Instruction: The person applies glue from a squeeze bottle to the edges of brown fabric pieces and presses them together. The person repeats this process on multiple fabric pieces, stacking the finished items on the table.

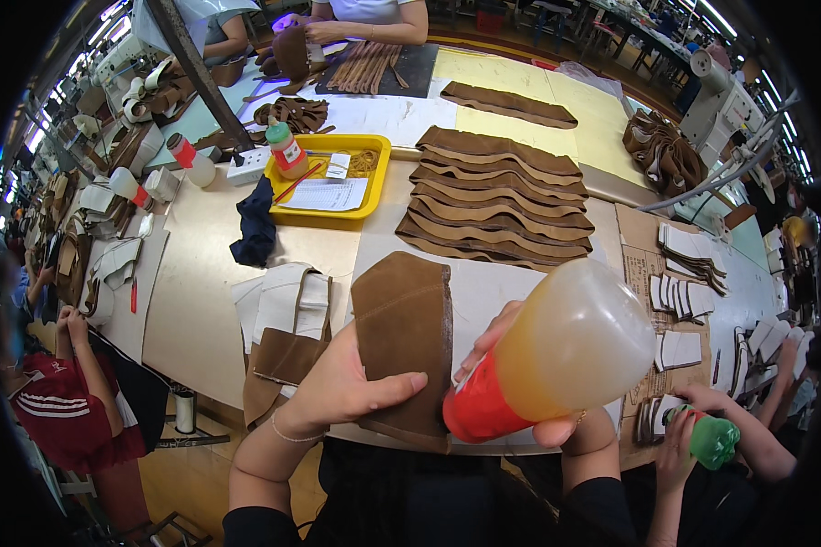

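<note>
My left hand (pixel 347 387) grips a brown leather piece (pixel 400 314) by its lower left side, thumb lying across its face. A dark strip runs down the piece's right edge. My right hand (pixel 558 430) is wrapped round a translucent squeeze bottle (pixel 579 342) holding yellowish liquid. The bottle is tilted, its red-wrapped end low and against or very near that dark edge; its tip is hidden. Beyond the piece, brown leather strips (pixel 497 205) lie overlapped in a row. Left of my left hand are white-backed leather pieces (pixel 292 301) and a smaller brown one (pixel 287 356).
A yellow tray (pixel 327 221) holds paper, a red pen and a bottle (pixel 286 151). Beside it lies a dark blue cloth (pixel 254 223). At right, a co-worker's hands hold a green bottle (pixel 714 440) near stacked white pieces (pixel 680 350). A metal post (pixel 201 73) rises at far left.
</note>
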Motion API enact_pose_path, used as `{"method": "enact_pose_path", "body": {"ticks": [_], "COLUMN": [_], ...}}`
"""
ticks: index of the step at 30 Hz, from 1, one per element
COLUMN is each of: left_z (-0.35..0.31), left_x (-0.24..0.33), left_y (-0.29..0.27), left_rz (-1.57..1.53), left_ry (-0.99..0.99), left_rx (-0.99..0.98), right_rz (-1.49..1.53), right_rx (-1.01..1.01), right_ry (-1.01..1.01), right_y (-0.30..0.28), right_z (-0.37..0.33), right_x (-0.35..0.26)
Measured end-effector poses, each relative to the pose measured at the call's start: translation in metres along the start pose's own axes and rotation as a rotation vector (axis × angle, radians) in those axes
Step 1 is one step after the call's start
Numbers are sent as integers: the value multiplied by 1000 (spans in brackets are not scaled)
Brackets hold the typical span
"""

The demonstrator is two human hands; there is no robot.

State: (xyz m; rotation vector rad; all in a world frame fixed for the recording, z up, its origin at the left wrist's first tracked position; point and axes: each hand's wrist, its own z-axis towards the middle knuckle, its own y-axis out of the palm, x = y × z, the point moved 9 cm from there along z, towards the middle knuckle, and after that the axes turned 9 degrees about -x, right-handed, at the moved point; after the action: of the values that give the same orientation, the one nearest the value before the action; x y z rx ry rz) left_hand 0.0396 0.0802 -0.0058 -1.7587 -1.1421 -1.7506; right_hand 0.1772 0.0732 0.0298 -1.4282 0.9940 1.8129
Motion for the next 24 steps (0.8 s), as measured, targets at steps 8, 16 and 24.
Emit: {"method": "enact_pose_path", "body": {"ticks": [8, 16, 24], "left_z": [4, 0, 7], "left_x": [1, 16, 26], "left_y": [3, -1, -5], "left_rz": [3, -16, -56], "left_ry": [-13, -10, -26], "left_rx": [-14, 21, 111], "right_rz": [-6, 415, 1459], "right_rx": [175, 199, 485], "right_ry": [-67, -170, -273], "right_y": [-8, -65, -116], "right_z": [-2, -10, -48], "right_x": [-12, 17, 88]}}
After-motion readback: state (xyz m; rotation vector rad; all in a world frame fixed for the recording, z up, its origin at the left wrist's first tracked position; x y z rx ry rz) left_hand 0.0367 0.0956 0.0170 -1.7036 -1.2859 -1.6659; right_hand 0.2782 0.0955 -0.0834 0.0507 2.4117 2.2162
